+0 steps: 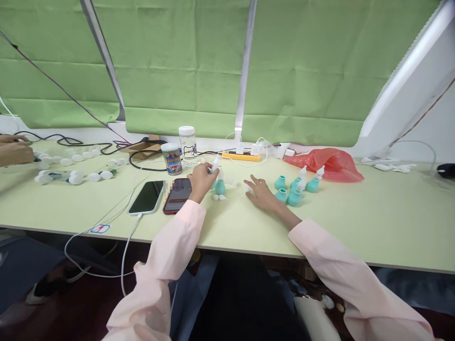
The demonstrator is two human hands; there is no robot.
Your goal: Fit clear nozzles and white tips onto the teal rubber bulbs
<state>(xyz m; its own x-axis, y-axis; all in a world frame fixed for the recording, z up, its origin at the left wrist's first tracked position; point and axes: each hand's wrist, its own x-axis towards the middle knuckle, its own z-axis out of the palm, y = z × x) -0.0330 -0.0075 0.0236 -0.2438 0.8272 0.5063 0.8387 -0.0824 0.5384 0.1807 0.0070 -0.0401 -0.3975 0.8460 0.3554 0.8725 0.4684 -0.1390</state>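
My left hand [202, 181] is closed, with thumb and fingers pinching a teal bulb nasal aspirator [215, 164] by its whitish tip; the hand hides part of it. Right beside it stands another teal aspirator [220, 188] with a clear tip. Small white pieces [220, 197] lie just in front, and a few more whitish parts [232, 181] sit between my hands. My right hand [262, 195] reaches palm down with its fingers spread. A small white piece [248, 188] shows by its fingertips; whether they touch it I cannot tell.
Several teal bulbs [294, 196], some tipped, stand right of my right hand before a red plastic bag [325, 163]. Two phones [146, 198], a patterned cup [172, 159], a jar [187, 144] and a yellow power strip [241, 156] are around. Another person's hand [14, 139] shows far left.
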